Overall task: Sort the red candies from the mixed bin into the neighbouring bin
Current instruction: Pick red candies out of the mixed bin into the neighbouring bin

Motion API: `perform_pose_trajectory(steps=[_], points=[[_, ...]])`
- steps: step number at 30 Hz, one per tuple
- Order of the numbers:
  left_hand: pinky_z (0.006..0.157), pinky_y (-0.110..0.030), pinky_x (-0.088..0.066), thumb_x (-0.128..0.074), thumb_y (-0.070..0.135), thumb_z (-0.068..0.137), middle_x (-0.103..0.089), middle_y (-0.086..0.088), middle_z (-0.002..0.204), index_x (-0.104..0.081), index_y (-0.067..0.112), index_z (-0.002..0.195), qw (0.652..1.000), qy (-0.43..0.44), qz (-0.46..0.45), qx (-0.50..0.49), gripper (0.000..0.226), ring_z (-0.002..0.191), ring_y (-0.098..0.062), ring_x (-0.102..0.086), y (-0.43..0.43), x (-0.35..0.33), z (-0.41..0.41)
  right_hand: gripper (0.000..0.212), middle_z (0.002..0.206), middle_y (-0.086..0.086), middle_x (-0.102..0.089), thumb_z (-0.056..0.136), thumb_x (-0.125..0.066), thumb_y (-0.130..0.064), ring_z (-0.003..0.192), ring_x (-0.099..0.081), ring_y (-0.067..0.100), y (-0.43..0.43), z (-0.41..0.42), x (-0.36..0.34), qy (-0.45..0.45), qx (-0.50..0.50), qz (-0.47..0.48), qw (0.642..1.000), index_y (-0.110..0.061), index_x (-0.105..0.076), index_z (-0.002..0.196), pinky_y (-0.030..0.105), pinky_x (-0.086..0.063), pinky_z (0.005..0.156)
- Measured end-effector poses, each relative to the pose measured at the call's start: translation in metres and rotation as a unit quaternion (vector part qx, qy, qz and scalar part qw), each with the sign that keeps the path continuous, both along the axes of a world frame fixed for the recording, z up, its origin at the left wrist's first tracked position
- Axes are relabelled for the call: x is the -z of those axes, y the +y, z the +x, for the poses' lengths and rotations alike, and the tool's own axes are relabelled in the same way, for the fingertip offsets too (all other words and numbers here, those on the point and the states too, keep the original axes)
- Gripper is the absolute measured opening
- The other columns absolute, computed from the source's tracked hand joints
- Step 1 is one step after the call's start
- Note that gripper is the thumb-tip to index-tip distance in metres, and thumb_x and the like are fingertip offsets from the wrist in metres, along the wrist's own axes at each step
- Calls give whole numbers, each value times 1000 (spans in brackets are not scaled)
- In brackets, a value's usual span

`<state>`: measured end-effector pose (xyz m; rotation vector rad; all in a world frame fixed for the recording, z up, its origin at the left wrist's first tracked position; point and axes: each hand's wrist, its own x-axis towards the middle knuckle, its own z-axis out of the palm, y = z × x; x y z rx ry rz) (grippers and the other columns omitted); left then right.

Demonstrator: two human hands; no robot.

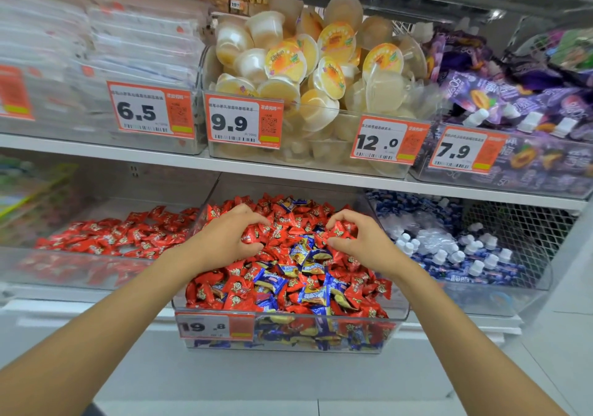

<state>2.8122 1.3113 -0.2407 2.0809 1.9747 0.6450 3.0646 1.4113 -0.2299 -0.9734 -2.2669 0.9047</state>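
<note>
- while both hands sit in the clear plastic mixed bin [398, 319], the left hand [231, 239] has its fingers curled down round a clump of red foil-wrapped candies [279, 220] toward the back of the heap.
- the right hand [362, 242] pinches thumb against bent fingers on more red ones just beside it; how many either hand holds i cannot tell.
- blue-and-yellow wrapped candies [308, 268] lie between and below the two hands, touching the reds being gathered, so a broad grab could well carry a blue one along and spoil the sort.
- slick wrappers in an overfull fist may slip during the carry and drop to the floor or behind the orange price tag [215, 325].
- the neighbouring clear bin [80, 271], holding only reds, is on the left; the right hand must cross the mixed heap to reach it and might knock candies over the low rim.
- the bin of blue pouches with white caps [465, 255] on the right is the wrong neighbour.
</note>
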Motion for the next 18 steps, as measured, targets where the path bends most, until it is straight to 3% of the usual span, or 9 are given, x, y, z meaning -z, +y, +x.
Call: perform_pose_trajectory(steps=[2,4,7,9,11,13,14,17,18], points=[[84,-24,-41,-67,33,85,-46,6,109,-59,28,112,1000,-4,2,-15,29,93,-10,-52,-2,-1,-3,11,87,-2,-62,89,-66,-14,35,-33,4,-5,-4,0,11,1,-18,1000,-21,-59,93,18,-32,46],[77,-21,-35,-67,33,85,-46,3,109,-56,25,105,1000,4,6,-27,24,87,-9,-49,-6,0,-6,13,89,-14,-57,87,-68,-14,43,-44,-3,-12,-11,1,4,2,-19,1000,-24,-60,91,13,-36,52],[66,-20,-36,-66,31,86,-54,2,99,-51,25,93,998,-11,49,-33,18,72,-7,-48,-14,-7,-6,17,120,-9,-59,85,-70,-17,83,-58,8,-22,-21,3,-5,5,-15,1000,-30,-60,86,35,-46,76],[63,-24,-40,-67,30,85,-56,2,91,-54,23,90,995,-42,85,-42,16,68,-7,-50,-22,-15,-8,15,128,-6,-56,85,-70,-16,114,-54,13,-33,-30,-1,2,7,-15,1000,-27,-59,86,33,-41,92],[65,-27,-41,-68,31,85,-56,1,87,-54,24,91,991,-55,110,-50,17,70,-10,-50,-34,-24,-14,12,126,-6,-58,86,-69,-15,105,-62,21,-45,-44,-8,10,-6,-12,1000,-23,-60,88,34,-47,86],[67,-27,-40,-70,29,83,-56,2,85,-54,25,90,987,-72,128,-65,18,71,-9,-50,-47,-30,-30,10,113,-6,-63,88,-67,-13,56,-60,16,-58,-63,-15,7,-39,-12,999,-18,-59,92,25,-48,58],[67,-27,-39,-71,27,83,-56,3,84,-55,25,90,985,-76,134,-78,17,72,-8,-50,-54,-31,-42,11,101,-7,-65,88,-67,-12,47,-54,8,-63,-75,-19,4,-57,-10,998,-16,-58,93,18,-44,53],[68,-27,-36,-72,23,81,-58,-1,84,-56,24,86,981,-55,122,-139,17,73,-14,-53,-72,-29,-91,17,90,-10,-62,82,-72,-9,82,-58,3,-71,-121,-26,7,-91,49,995,-20,-60,87,20,-42,76],[68,-28,-36,-73,23,80,-59,-3,84,-56,22,85,979,-45,114,-162,18,74,-18,-55,-76,-26,-111,19,87,-9,-61,79,-72,-7,81,-55,2,-72,-139,-28,14,-103,66,992,-20,-61,85,21,-41,77]])
